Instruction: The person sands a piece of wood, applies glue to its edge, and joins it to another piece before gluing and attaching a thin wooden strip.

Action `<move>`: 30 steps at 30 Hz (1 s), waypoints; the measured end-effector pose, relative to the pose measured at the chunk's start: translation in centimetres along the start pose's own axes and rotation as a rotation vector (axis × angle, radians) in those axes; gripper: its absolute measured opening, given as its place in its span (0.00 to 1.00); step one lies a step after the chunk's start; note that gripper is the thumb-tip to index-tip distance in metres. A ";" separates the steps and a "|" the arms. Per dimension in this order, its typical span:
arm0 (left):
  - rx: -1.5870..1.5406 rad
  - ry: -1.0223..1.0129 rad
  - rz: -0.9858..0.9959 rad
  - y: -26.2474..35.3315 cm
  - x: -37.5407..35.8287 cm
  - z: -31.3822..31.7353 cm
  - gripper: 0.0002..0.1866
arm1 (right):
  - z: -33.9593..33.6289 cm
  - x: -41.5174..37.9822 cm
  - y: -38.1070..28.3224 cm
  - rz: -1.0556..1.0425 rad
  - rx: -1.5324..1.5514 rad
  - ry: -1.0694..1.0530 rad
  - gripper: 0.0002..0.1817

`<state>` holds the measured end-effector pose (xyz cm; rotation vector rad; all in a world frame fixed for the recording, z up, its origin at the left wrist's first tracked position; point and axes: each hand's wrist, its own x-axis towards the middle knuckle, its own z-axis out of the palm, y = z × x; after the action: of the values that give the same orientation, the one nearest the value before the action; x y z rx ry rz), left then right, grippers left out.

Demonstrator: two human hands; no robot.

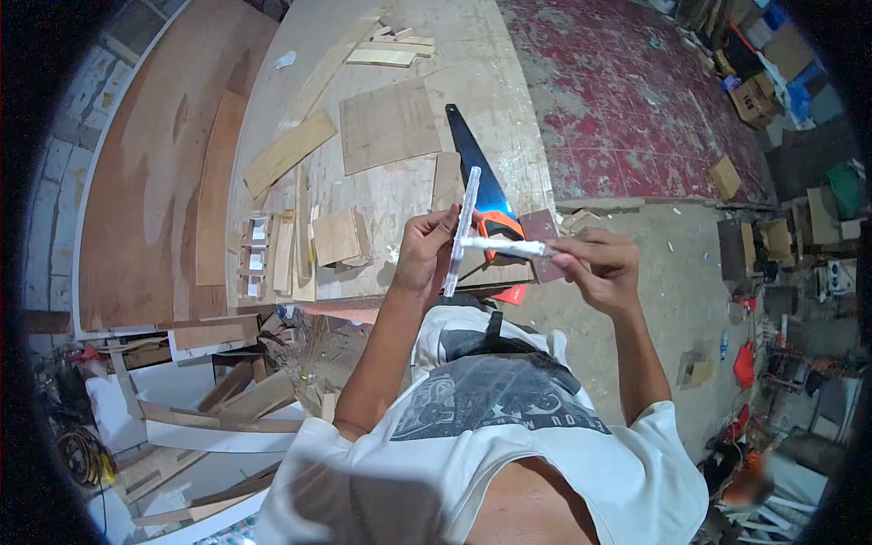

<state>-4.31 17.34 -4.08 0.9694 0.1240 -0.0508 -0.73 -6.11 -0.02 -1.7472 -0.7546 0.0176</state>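
Note:
In front of my chest, my left hand (pixel 427 252) is closed on a narrow, see-through strip (pixel 470 193) that stands nearly upright. A white rod-like piece (pixel 501 245) meets the strip about midway, so the two look like a sideways T. My right hand (pixel 599 268) pinches the rod's outer end between thumb and fingers. Behind them a handsaw (pixel 477 159) with a dark blade and an orange-black handle lies on the workbench (pixel 400 64); the rod overlaps its handle in this view. A reddish-brown flat piece (pixel 542 236) lies beside the handle at the bench edge.
On the bench are a square wooden panel (pixel 391 125), a short plank (pixel 289 153), a wooden block (pixel 341 237) and several thin strips (pixel 391 54). A big brown board (pixel 168 136) leans at left. Scrap wood (pixel 227 400) piles below it; boxes (pixel 754 98) stand far right.

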 end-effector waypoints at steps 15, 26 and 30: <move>0.178 0.664 0.189 3.7 -1.3 -17.3 0.14 | 9.4 4.1 7.7 0.485 0.307 0.125 0.10; 0.139 0.660 0.106 5.9 -3.0 -22.7 0.13 | 22.8 4.7 14.7 0.246 -0.348 -0.464 0.04; 0.182 0.660 0.011 5.7 -2.8 -24.0 0.13 | 27.3 3.8 18.2 0.158 -0.445 -0.398 0.06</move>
<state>-8.53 40.31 -12.47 1.1390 0.7311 0.2758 0.37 17.16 -23.37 -2.2626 -0.9558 0.3353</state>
